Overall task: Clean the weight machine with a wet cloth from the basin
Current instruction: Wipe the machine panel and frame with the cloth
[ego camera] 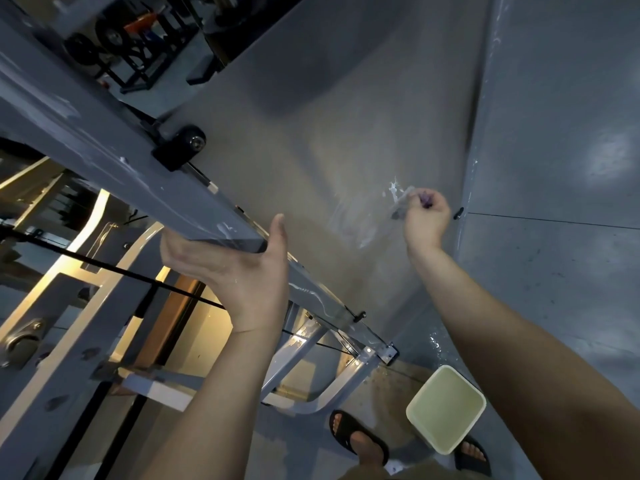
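Note:
The weight machine's clear shield panel (332,140) fills the middle, wet streaks on it near my right hand. My right hand (427,220) grips a bunched cloth (424,198), purple where it shows, and presses it against the panel. My left hand (239,265) lies flat along the edge of the machine's grey frame bar (114,157), fingers straight, thumb up by the panel edge. A pale basin (446,407) with greenish water stands on the floor by my feet.
Behind the frame at left are steel brackets, a black cable (114,270) and a black roller (188,142). My sandalled feet (358,436) stand beside the basin. Wet drops lie on the grey floor (554,271). More gym equipment stands far at top left.

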`<state>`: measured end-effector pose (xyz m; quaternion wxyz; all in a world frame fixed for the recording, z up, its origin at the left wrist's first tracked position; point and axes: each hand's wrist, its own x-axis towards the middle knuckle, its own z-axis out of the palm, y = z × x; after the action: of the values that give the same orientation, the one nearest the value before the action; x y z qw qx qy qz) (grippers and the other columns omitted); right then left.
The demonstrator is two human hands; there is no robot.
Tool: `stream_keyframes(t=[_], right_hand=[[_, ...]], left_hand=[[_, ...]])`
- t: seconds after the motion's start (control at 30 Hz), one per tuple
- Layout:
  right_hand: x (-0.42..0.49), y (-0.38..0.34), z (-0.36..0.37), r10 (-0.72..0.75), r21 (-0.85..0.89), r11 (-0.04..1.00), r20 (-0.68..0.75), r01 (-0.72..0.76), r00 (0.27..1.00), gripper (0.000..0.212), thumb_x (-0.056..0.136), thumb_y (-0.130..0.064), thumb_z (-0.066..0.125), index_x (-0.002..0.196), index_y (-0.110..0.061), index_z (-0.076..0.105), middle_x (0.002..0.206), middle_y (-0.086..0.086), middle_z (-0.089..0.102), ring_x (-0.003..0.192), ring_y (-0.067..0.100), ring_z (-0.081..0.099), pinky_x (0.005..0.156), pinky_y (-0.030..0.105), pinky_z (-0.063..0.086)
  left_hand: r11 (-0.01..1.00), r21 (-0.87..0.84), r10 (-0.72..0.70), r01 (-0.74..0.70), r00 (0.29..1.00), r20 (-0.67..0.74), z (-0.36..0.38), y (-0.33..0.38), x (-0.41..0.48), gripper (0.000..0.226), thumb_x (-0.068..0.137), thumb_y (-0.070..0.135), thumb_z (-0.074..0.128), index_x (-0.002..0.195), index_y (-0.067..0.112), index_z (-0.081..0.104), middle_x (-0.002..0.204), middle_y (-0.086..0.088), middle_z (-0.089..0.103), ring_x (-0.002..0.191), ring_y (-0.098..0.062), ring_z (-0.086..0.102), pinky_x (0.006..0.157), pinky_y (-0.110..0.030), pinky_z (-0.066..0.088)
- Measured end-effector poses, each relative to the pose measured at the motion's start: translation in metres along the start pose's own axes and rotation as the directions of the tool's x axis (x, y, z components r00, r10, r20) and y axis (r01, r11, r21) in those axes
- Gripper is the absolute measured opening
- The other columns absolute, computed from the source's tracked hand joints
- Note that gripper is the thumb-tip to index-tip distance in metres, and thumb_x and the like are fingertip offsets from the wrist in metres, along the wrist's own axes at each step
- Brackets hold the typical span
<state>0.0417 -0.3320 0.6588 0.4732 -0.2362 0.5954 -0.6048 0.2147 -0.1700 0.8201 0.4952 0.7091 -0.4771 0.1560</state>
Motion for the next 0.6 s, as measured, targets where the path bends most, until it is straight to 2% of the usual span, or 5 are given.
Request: stream_keyframes(t=[0.23,0.3,0.43,0.53,0.6], right_hand=[[-0.028,0.001,-0.008,-0.141,-0.111,0.980,0.197,0.165,0.970,0.016,0.092,-0.012,0.060,0.077,-0.018,0.057,0.075,0.002,0.052,0.071,0.018,0.053,0.066,0.027,0.047],[-0.009,-0.017,-0.005,-0.101,-0.066,0.992,0.076,0.106,0.992,0.024,0.094,-0.003,0.058,0.076,-0.017,0.053,0.070,0.000,0.051,0.062,0.016,0.055,0.057,0.023,0.049],[-0.033,-0.018,0.012,-0.164,-0.078,0.983,0.038,0.167,0.986,0.028,0.092,-0.010,0.059,0.073,-0.027,0.048,0.071,-0.007,0.045,0.064,0.008,0.046,0.069,0.031,0.045],[-0.046,-0.014,-0.006,-0.185,-0.113,0.970,0.228,0.215,0.956,0.020,0.094,-0.014,0.063,0.079,-0.025,0.056,0.080,-0.001,0.048,0.067,0.005,0.050,0.070,0.028,0.050],[-0.028,-0.028,-0.004,-0.142,-0.063,0.987,0.125,0.151,0.982,0.016,0.096,-0.004,0.061,0.084,-0.013,0.056,0.074,-0.002,0.046,0.055,-0.003,0.047,0.062,0.018,0.047]], left_hand=[[0.999,-0.014,0.030,-0.030,0.999,-0.012,0.000,0.000,0.000,0.106,0.077,0.036,0.090,0.145,-0.002,0.018,0.140,-0.033,0.025,0.133,-0.041,0.034,0.112,-0.051,0.043],[0.998,-0.019,0.059,-0.059,0.998,-0.022,0.000,-0.001,0.002,0.102,0.076,0.037,0.090,0.145,0.017,0.018,0.140,-0.032,0.025,0.133,-0.041,0.034,0.112,-0.051,0.043],[0.999,-0.024,0.021,-0.022,0.999,-0.027,0.002,0.000,0.001,0.104,0.076,0.032,0.091,0.140,-0.014,0.024,0.138,-0.036,0.026,0.130,-0.044,0.036,0.111,-0.050,0.044],[0.999,-0.005,0.042,-0.042,0.999,-0.025,0.002,-0.001,0.000,0.102,0.076,0.032,0.091,0.137,-0.019,0.027,0.135,-0.038,0.027,0.129,-0.046,0.037,0.113,-0.047,0.043],[0.999,-0.016,0.042,-0.042,0.999,-0.020,0.002,-0.001,0.002,0.103,0.077,0.037,0.089,0.139,-0.016,0.026,0.137,-0.036,0.026,0.131,-0.045,0.036,0.111,-0.051,0.043]])
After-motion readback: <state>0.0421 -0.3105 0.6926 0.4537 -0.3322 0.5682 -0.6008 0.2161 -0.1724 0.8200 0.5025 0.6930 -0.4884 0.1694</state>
